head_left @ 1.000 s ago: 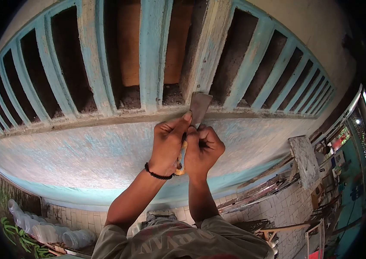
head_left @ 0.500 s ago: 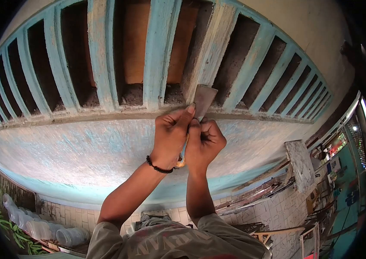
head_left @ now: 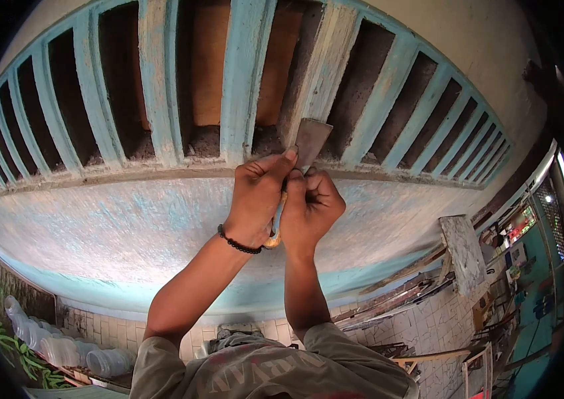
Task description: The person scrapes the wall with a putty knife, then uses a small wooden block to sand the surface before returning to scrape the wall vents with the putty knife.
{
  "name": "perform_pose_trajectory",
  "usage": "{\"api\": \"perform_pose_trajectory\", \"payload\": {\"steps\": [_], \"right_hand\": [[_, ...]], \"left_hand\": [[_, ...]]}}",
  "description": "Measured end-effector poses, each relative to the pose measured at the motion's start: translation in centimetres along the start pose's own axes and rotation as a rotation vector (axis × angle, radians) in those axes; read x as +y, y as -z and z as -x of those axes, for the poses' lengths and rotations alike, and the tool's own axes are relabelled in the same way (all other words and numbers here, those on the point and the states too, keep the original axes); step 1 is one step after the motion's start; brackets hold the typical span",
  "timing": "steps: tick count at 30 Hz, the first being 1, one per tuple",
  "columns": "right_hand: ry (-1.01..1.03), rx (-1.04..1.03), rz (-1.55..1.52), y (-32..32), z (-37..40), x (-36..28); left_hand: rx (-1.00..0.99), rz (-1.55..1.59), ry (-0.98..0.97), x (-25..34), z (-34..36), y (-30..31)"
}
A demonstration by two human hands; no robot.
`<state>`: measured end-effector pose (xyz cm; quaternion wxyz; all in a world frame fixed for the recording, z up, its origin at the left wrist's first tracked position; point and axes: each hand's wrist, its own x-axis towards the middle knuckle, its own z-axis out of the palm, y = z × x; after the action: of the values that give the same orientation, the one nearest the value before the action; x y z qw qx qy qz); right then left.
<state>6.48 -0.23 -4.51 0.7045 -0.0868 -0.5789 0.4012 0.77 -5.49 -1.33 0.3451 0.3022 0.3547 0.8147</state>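
Both hands are closed around a scraper whose flat grey blade (head_left: 315, 141) points upward. Its blade lies against the lower part of a slat (head_left: 325, 73) with worn, patchy paint. My left hand (head_left: 255, 198) wraps the handle, with its thumb up along the base of the blade. Pressed in from the other side, my right hand (head_left: 312, 209) has its fingers curled at the blade's base. Between the palms the yellowish end of the handle (head_left: 272, 241) shows; the rest is mostly hidden by my hands.
Other blue slats (head_left: 245, 80) stand in a row above a rough ledge (head_left: 182, 174). Below is a scraped wall (head_left: 129, 226) with blue traces. Clear plastic containers (head_left: 106, 360) lie at lower left. A worn board (head_left: 462, 256) and wood pieces are at right.
Both hands and the scraper have moved slightly upward, so the blade reaches a little higher on the slat. My grip looks the same.
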Motion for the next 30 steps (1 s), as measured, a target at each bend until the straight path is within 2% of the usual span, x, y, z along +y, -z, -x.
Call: {"api": "perform_pose_trajectory", "payload": {"steps": [8, 12, 15, 21, 26, 30], "right_hand": [[0.011, 0.036, -0.027, -0.5, -1.2, -0.3], [0.000, 0.012, 0.038, 0.2, -0.1, 0.4], [-0.030, 0.015, -0.037, -0.1, -0.4, -0.2], [-0.045, 0.063, -0.049, -0.7, -0.1, -0.2], [-0.024, 0.022, -0.014, -0.2, 0.1, 0.4], [-0.005, 0.067, -0.027, -0.7, -0.8, 0.1]], "left_hand": [[-0.029, -0.062, -0.078, 0.9, -1.1, -0.8], [0.012, -0.070, -0.048, -0.3, -0.3, -0.1], [-0.003, -0.040, -0.008, 0.6, 0.0, -0.4], [0.002, -0.099, -0.067, 0.0, -0.4, -0.1], [0.010, -0.083, -0.046, 0.2, 0.0, -0.1], [-0.012, -0.131, -0.115, 0.1, -1.0, -0.4]]}}
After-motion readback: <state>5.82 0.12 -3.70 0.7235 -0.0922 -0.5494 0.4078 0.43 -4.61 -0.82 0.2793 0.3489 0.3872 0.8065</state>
